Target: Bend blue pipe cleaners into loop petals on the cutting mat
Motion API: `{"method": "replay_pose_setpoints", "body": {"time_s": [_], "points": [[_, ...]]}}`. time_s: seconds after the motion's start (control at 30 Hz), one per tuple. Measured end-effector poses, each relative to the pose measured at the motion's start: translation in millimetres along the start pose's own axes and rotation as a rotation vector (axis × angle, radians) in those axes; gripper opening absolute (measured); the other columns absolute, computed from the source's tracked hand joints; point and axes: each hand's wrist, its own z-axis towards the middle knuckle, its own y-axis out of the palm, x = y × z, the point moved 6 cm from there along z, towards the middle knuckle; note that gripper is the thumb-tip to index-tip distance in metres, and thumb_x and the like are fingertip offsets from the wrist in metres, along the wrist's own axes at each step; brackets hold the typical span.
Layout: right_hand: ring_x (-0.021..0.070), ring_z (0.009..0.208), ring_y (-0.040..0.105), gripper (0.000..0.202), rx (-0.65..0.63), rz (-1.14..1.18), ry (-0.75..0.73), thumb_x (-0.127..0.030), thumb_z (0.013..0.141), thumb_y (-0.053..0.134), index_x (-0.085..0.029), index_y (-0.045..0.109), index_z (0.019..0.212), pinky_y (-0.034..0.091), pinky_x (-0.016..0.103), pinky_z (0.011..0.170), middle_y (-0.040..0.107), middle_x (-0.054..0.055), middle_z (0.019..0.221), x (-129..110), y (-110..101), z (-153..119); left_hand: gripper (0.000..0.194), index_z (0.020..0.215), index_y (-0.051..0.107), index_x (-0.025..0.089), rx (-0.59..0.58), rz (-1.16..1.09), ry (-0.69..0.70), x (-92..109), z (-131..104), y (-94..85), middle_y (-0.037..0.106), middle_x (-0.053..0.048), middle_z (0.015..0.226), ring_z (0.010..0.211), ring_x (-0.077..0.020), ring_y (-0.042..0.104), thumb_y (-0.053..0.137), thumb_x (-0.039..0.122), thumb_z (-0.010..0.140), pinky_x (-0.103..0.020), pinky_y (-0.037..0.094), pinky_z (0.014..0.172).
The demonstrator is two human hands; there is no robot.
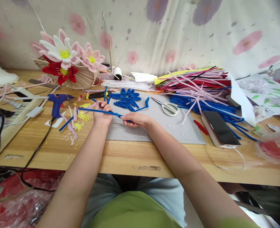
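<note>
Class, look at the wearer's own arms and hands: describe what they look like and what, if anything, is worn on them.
The left hand and right hand are bare, without gloves; no watch or bracelet shows. Both forearms are uncovered. A green sleeve shows high on the right arm; the left one is out of view.

Bright, soft light; stretched edges.

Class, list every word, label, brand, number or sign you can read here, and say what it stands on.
No text can be read with certainty.
Small box behind the flowers: faint marks, too small to read.
Red packet at the right edge: pale marks, too blurred to read.
</note>
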Motion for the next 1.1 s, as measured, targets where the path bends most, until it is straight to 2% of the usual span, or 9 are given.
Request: {"method": "replay_pose_setpoints", "body": {"time_s": [0.07, 0.17, 0.23, 0.33, 0.47, 0.67, 0.8, 1.0, 1.1], "points": [[0.0028, 0.027, 0.022, 0.031, 0.022, 0.019, -0.012, -0.031, 0.089, 0.041, -0.015, 0.047, 0.064, 0.013, 0.014, 0.028, 0.037, -0.007, 0.035, -0.9, -1.4, 1.2, 0.032, 0.064, 0.045, 0.018, 0.029, -0.004, -0.016, -3.3, -1.1, -2.6, 0.047, 0.003, 0.051, 0.041, -0.0057, 0.042, 0.028, 0.023, 0.091, -0.018, 0.041, 0.048], [0.0026, 0.026, 0.022, 0.032, 0.150, 0.084, -0.075, -0.031, 0.090, 0.039, -0.015, 0.046, 0.063, 0.013, 0.015, 0.028, 0.036, -0.008, 0.035, -4.4, -9.9, 2.8, 0.020, 0.077, 0.054, 0.016, 0.037, 0.068, -0.055, -15.6, -7.9, 0.2, 0.061, -0.004, 0.070, 0.069, -0.0132, 0.062, 0.035, 0.020, 0.083, -0.027, 0.049, 0.068], [0.0025, 0.026, 0.023, 0.033, 0.258, 0.070, -0.113, -0.032, 0.089, 0.039, -0.016, 0.046, 0.061, 0.013, 0.015, 0.028, 0.036, -0.008, 0.035, -6.3, -16.6, 2.7, 0.015, 0.083, 0.055, 0.015, 0.006, 0.152, -0.088, -25.9, -13.3, 5.5, 0.063, -0.006, 0.078, 0.080, -0.0159, 0.064, 0.041, 0.014, 0.077, -0.029, 0.048, 0.074], [0.0027, 0.028, 0.028, 0.033, 0.351, -0.132, -0.138, -0.033, 0.087, 0.043, -0.015, 0.047, 0.059, 0.019, 0.016, 0.031, 0.039, -0.007, 0.036, -8.7, -19.4, 2.1, 0.007, 0.083, 0.055, 0.015, 0.006, 0.234, -0.098, -35.0, -15.4, 8.4, 0.063, -0.004, 0.077, 0.075, -0.0142, 0.063, 0.049, 0.017, 0.079, -0.028, 0.048, 0.073], [0.0039, 0.037, 0.038, 0.039, 0.358, -0.498, -0.202, -0.040, 0.086, 0.043, -0.015, 0.051, 0.058, 0.029, 0.017, 0.043, 0.045, -0.005, 0.041, -14.7, -10.4, 2.0, 0.028, 0.075, 0.050, 0.016, 0.091, 0.168, -0.057, -30.8, -6.4, 0.8, 0.051, 0.002, 0.057, 0.050, -0.0077, 0.053, 0.032, 0.029, 0.092, -0.022, 0.046, 0.060], [0.0077, 0.052, 0.045, 0.038, 0.449, -0.907, -0.247, -0.037, 0.087, 0.042, -0.015, 0.057, 0.060, 0.029, 0.021, 0.054, 0.054, -0.001, 0.052, -21.7, -2.3, -1.2, 0.036, 0.058, 0.033, 0.017, 0.087, 0.011, -0.116, -20.4, 0.5, -1.5, 0.022, 0.009, 0.041, 0.031, -0.0033, 0.023, 0.026, 0.020, 0.094, -0.015, 0.027, 0.038], [0.0098, 0.057, 0.044, 0.039, 0.469, -1.074, -0.297, -0.039, 0.088, 0.039, -0.016, 0.061, 0.065, 0.024, 0.023, 0.054, 0.057, 0.001, 0.060, -26.2, 2.8, -4.2, 0.036, 0.056, 0.029, 0.017, 0.084, -0.004, -0.159, -15.6, -1.1, 0.2, 0.019, 0.008, 0.039, 0.030, -0.0038, 0.018, 0.025, 0.014, 0.092, -0.015, 0.020, 0.035], [0.0112, 0.058, 0.045, 0.041, 0.474, -1.165, -0.316, -0.041, 0.090, 0.037, -0.017, 0.063, 0.069, 0.021, 0.025, 0.054, 0.060, 0.003, 0.064, -29.3, 11.8, -6.1, 0.038, 0.054, 0.026, 0.018, 0.094, 0.053, -0.167, -13.8, 2.1, -1.0, 0.016, 0.008, 0.039, 0.030, -0.0040, 0.016, 0.026, 0.016, 0.092, -0.015, 0.016, 0.032], [0.0121, 0.059, 0.047, 0.040, 0.435, -1.205, -0.318, -0.039, 0.089, 0.039, -0.017, 0.062, 0.066, 0.021, 0.026, 0.055, 0.061, 0.004, 0.065, -25.5, 9.3, -8.7, 0.036, 0.054, 0.023, 0.018, 0.106, 0.082, -0.153, 3.2, 7.4, -9.9, 0.016, 0.008, 0.039, 0.030, -0.0041, 0.015, 0.027, 0.013, 0.090, -0.016, 0.013, 0.031]]}}
